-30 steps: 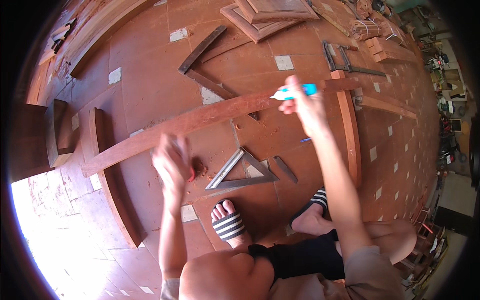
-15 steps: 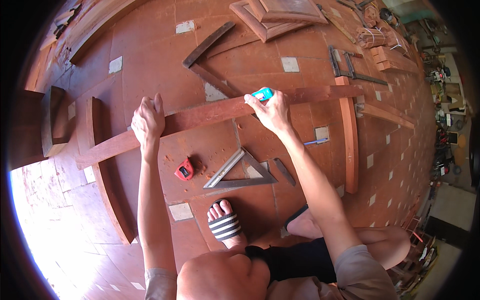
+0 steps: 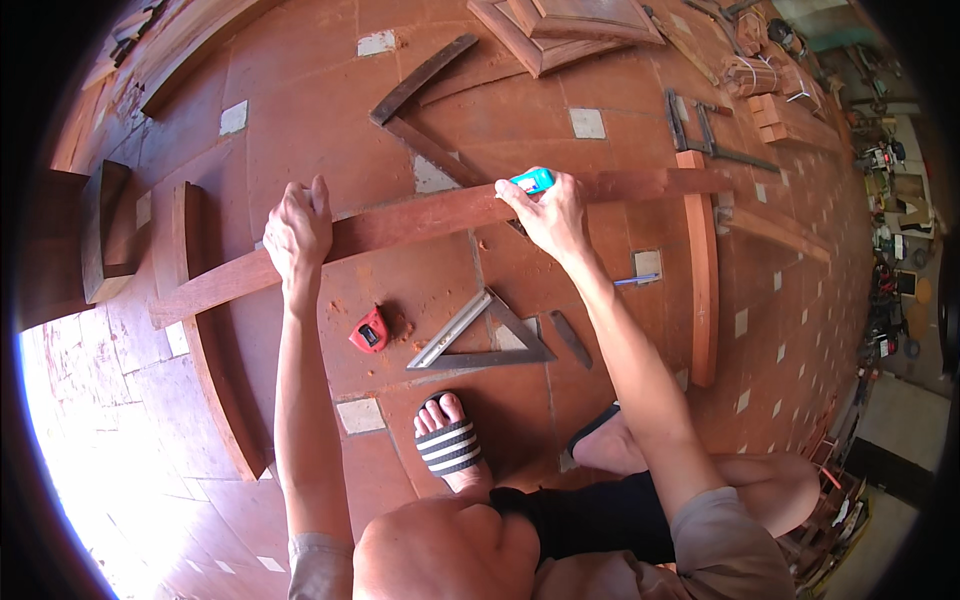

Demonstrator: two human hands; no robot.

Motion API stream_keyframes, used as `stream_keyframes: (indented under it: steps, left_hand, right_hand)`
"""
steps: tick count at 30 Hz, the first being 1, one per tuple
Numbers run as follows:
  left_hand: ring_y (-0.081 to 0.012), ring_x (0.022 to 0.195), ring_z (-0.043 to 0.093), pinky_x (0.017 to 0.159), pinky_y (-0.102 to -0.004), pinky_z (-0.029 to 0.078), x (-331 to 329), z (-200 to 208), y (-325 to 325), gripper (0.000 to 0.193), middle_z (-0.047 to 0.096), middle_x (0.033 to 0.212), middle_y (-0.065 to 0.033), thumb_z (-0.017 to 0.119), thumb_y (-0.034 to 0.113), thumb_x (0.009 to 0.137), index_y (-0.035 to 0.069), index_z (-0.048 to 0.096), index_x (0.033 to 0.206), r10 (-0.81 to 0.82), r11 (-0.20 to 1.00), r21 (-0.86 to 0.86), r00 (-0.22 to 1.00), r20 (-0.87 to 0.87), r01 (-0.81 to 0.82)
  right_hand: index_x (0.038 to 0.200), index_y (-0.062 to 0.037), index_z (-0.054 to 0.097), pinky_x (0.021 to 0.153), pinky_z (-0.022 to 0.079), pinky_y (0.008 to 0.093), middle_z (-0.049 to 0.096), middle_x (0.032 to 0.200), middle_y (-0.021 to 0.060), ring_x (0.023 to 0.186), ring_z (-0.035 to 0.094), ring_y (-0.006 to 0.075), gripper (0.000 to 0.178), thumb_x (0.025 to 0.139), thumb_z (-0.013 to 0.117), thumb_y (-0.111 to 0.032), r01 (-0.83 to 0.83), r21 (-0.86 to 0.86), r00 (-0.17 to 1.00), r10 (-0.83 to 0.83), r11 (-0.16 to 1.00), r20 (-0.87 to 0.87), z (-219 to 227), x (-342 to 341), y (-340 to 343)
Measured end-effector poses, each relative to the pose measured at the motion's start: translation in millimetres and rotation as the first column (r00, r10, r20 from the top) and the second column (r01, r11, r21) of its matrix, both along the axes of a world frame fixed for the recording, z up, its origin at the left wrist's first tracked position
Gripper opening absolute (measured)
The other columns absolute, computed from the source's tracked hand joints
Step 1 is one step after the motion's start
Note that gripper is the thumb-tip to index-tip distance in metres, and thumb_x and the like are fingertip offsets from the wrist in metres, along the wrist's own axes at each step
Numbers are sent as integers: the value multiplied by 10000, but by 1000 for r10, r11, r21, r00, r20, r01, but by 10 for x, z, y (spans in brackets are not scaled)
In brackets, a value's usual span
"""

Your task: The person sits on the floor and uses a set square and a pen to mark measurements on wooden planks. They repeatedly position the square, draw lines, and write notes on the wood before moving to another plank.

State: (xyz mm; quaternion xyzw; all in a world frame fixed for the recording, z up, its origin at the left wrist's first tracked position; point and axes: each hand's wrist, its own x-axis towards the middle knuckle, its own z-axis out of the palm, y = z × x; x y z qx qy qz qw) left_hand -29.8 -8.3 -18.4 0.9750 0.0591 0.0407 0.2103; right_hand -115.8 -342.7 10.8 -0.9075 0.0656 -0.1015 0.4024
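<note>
A long reddish wooden board (image 3: 420, 219) lies crosswise in front of me, resting on a wooden piece near each end. My left hand (image 3: 298, 232) is closed around its left part, thumb pointing up. At the board's right half, my right hand (image 3: 548, 212) grips a small turquoise tool (image 3: 531, 181) against the wood; its exact kind is hard to make out. Nearer to me on the floor lie a red tape measure (image 3: 371, 330), a metal triangle square (image 3: 482, 335) and a narrow dark strip (image 3: 570, 339).
Supporting wooden pieces stand at left (image 3: 215, 390) and right (image 3: 703, 290). Beyond the board lie a dark angled wooden piece (image 3: 425, 78), a panelled wooden frame (image 3: 570, 30), a clamp (image 3: 705, 135) and wood bundles (image 3: 752, 75). A blue pen (image 3: 636, 280) lies at right.
The picture has shifted slightly as a whole. Both hands keep their holds, and the board and turquoise tool show no clear movement of their own.
</note>
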Motion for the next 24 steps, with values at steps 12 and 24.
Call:
stream_keyframes:
  steps: [12,24]
  left_hand:
    - [-479,914,718,826,-545,559,18,-72,15,530,741,909,-257,562,523,1054,32,712,921,-16,999,47,999,32,15]
    - [-479,918,722,842,-540,560,19,-46,6,539,745,912,-261,558,534,1051,33,726,946,22,999,32,1000,-13,-21]
  right_hand:
    - [777,-37,766,594,531,377,745,683,88,591,686,207,406,909,839,-414,-33,2,999,33,999,-39,99,-36,-5]
    - [780,-24,768,595,523,359,728,662,86,582,673,185,417,911,845,-412,26,39,1000,-26,999,10,20,-23,64]
